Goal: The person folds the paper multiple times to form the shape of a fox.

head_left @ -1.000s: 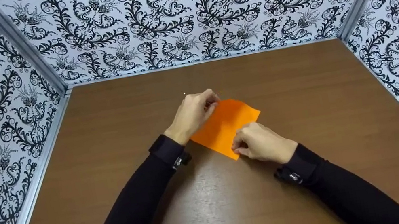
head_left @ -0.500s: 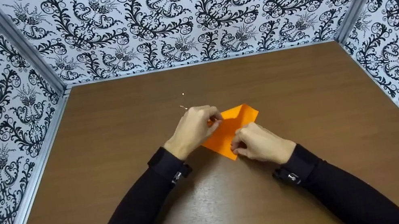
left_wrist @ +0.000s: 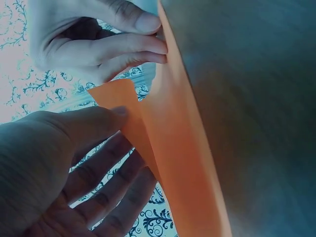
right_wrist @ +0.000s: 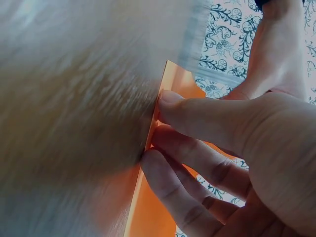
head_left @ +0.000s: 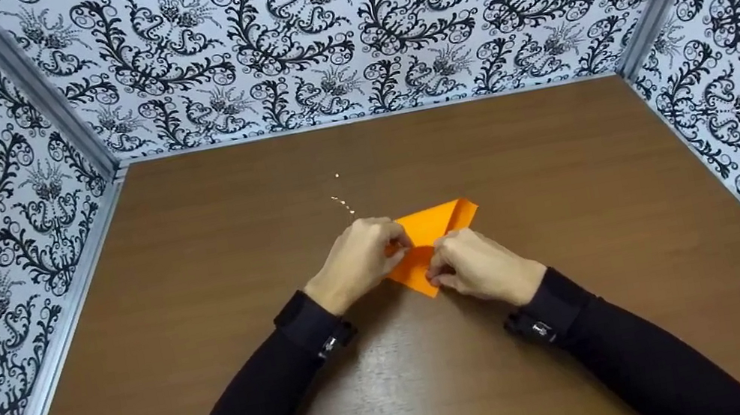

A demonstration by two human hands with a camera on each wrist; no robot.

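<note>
An orange sheet of paper (head_left: 428, 224) lies mid-table, its far part folded back toward the near corner. My left hand (head_left: 360, 259) pinches the raised flap; in the left wrist view its thumb lies on the flap (left_wrist: 118, 96) and the other fingers are behind it. My right hand (head_left: 483, 265) holds the sheet near its closest corner, thumb and fingertips at the edge. In the right wrist view these fingers are bent around the paper edge (right_wrist: 140, 207). The crease stands curved, not flat, in the left wrist view. Part of the sheet is hidden under both hands.
The brown wooden table (head_left: 226, 210) is bounded by patterned walls (head_left: 309, 35) at the back and both sides, with grey metal posts (head_left: 32, 84) at the corners. Small bright specks (head_left: 342, 202) show on the table beyond the left hand.
My left hand has come nearer and slightly right, bringing the paper's far edge over toward the near corner, so the flat sheet is now bent double. The right hand has stayed nearly in place.
</note>
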